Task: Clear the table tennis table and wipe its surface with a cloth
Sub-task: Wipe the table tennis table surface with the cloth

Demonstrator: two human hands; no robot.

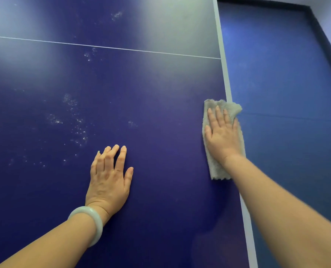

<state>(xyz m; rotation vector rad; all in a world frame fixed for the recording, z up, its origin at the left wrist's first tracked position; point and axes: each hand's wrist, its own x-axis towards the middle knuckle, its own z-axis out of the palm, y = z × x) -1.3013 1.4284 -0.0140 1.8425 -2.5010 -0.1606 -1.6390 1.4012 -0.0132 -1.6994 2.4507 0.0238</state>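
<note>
- Bright, even light here; pale glare pools at the far end of the table (160, 113).
- Right forearm (276, 209) smears soft in the lower right corner.

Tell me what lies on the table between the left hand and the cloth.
Nothing: the head view shows only bare blue table between the left hand and the cloth under the right hand.

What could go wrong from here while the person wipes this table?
1. The cloth lies partly over the right edge of the table; an outward push by the right hand might drop it.
2. The white specks lie far to the left and could be missed.
3. The bracelet near the left hand might scratch the surface.
</note>
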